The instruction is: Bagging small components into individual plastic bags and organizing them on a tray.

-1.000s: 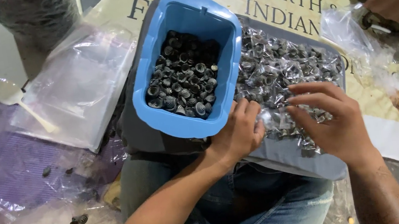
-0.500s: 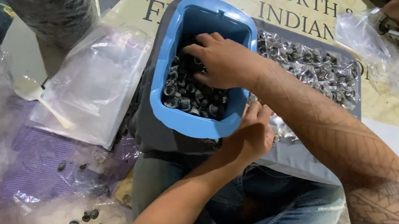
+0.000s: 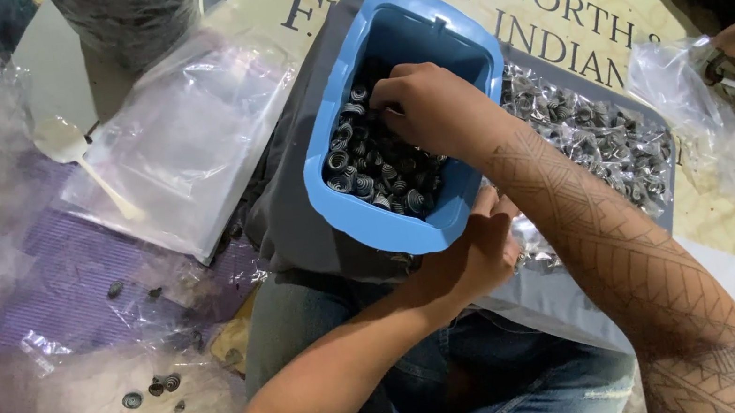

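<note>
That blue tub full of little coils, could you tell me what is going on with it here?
A seated person has the right hand down inside the blue tub, fingers among the small dark spiral pieces. The left hand rests at the tub's near rim, over a grey tray of packeted pieces on the lap. Clear plastic bags lie to the left.

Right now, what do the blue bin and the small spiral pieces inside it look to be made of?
Blue bin: likely moulded plastic, matte, with a thick rounded rim and even colour. Spiral pieces: probably metal, dark coils with pale glinting edges; too small to be sure. The right hand reaches in among them.
</note>
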